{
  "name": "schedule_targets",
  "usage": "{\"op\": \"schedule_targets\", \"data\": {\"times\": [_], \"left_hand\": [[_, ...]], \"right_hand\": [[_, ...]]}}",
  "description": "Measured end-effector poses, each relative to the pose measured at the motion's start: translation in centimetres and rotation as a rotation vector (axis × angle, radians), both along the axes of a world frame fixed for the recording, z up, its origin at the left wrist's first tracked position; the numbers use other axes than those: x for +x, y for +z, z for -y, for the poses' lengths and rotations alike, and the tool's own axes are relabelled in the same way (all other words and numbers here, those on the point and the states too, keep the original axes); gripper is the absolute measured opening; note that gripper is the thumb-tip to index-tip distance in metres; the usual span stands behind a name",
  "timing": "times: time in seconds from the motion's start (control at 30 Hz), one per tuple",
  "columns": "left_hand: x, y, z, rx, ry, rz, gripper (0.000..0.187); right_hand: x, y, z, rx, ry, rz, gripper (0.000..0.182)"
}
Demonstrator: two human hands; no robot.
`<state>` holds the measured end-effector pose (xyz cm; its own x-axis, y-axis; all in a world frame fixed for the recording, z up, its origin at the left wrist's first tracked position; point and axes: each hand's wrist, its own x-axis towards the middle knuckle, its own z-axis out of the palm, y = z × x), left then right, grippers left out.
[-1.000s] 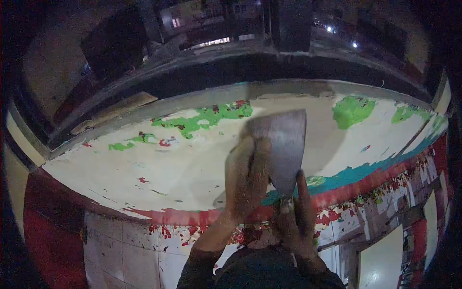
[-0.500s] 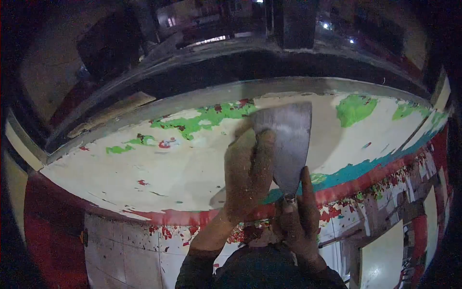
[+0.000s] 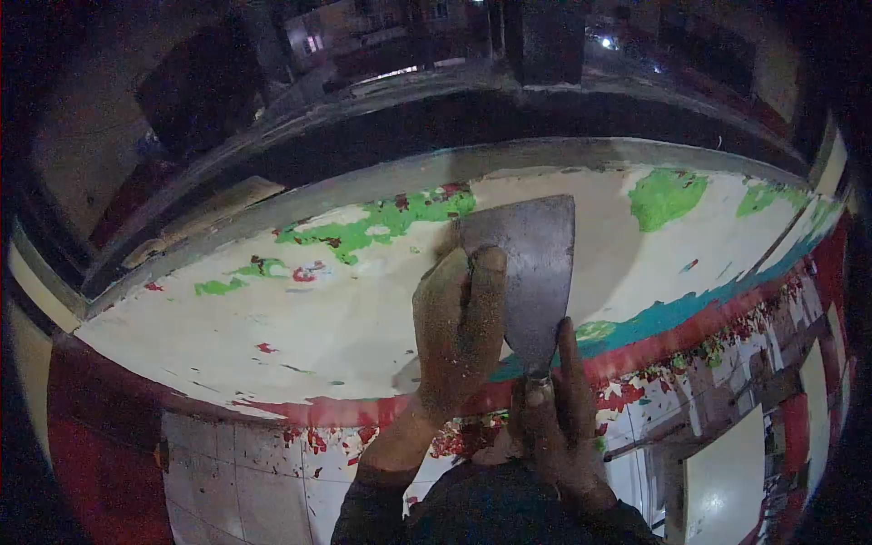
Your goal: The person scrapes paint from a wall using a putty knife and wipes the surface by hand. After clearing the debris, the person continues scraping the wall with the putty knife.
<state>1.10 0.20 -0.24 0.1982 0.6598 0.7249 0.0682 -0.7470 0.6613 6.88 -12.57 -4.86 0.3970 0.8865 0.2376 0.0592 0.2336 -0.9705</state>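
A wide metal paint scraper (image 3: 538, 291) is held up over the windowsill, blade pointing away from me. My right hand (image 3: 554, 422) wraps its handle near the neck, with one finger stretched along the blade's right edge. At the blade's left side, my left hand (image 3: 454, 313) is closed with the thumb lying against the metal; its fingertips are hidden. Beneath both hands lies the off-white sill surface (image 3: 363, 309), patched with green paint (image 3: 391, 222) and flecks of red. Teal and red bands (image 3: 654, 354) run along its near edge.
A dark window frame (image 3: 409, 118) borders the sill's far side, with lights beyond the glass. Red and green paint chips (image 3: 463, 440) litter the tiled floor (image 3: 236, 472) below. A pale flat panel (image 3: 722, 481) is at lower right.
The scraper and both hands have shifted slightly left, and the blade's sheen has dulled. My grip on it looks the same.
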Motion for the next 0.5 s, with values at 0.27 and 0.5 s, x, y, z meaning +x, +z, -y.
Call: {"op": "schedule_targets", "data": {"times": [0.27, 0.5], "left_hand": [[-0.9, 0.2, 0.6, -0.132, -0.028, -0.046, 0.019], [-1.1, -1.6, -0.6, 0.31, 0.1, -0.157, 0.011]], "right_hand": [[-0.5, -0.1, -0.5, 0.042, 0.002, 0.027, 0.055], [-1.0, 0.2, -0.4, -0.002, -0.008, -0.028, 0.056]]}}
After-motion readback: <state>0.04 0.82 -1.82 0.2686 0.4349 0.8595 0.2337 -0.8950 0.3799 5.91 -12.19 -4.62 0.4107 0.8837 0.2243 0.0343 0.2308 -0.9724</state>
